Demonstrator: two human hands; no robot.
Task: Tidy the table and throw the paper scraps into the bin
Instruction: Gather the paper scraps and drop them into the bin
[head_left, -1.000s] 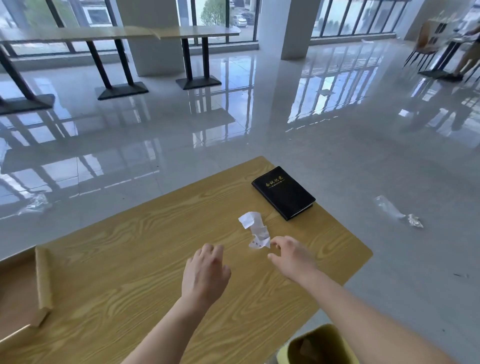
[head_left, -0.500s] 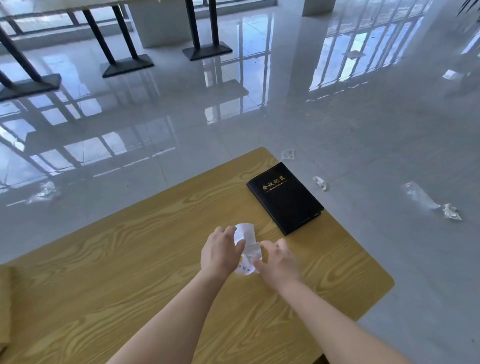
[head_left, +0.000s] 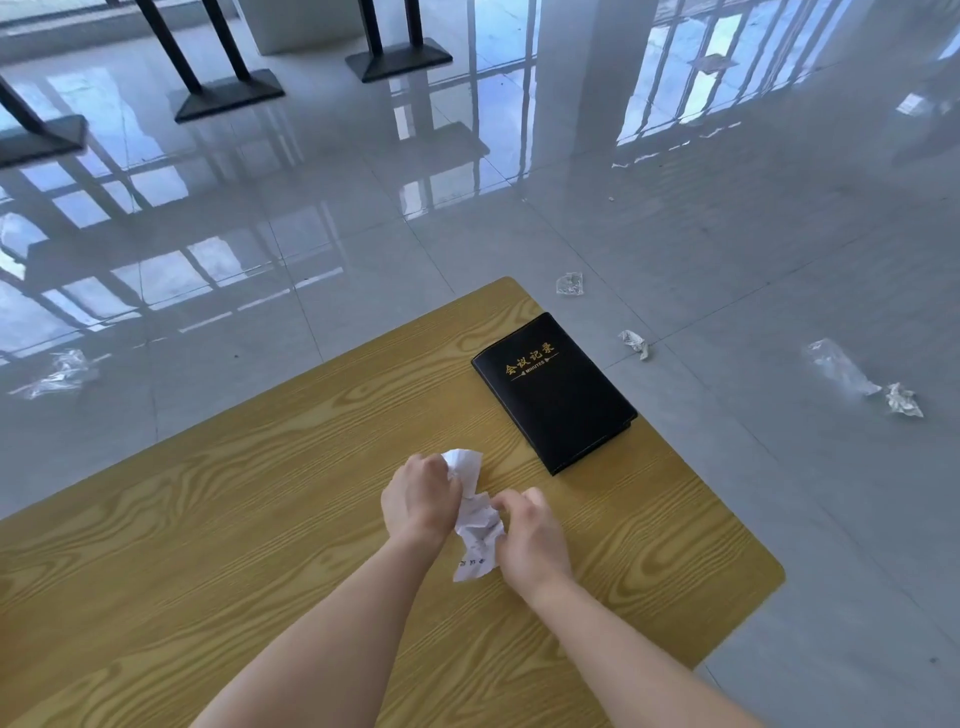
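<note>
1. one crumpled paper scrap (head_left: 475, 512) lay on the table (head_left: 218, 519), both the left hand (head_left: 421, 499) and right hand (head_left: 530, 540) closed around it.
2. binning remained undone; no bin showed.
3. a black notebook (head_left: 553, 392) sat nearby.

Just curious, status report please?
Both hands closed on paper, over table. Bin out of view. Notebook clear.

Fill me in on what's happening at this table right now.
A person is gathering a crumpled white paper scrap on the wooden table, the left hand and right hand closed on it from either side. A black notebook lies near the far corner, untouched. More crumpled scraps sit on the floor. No bin is in view.
</note>
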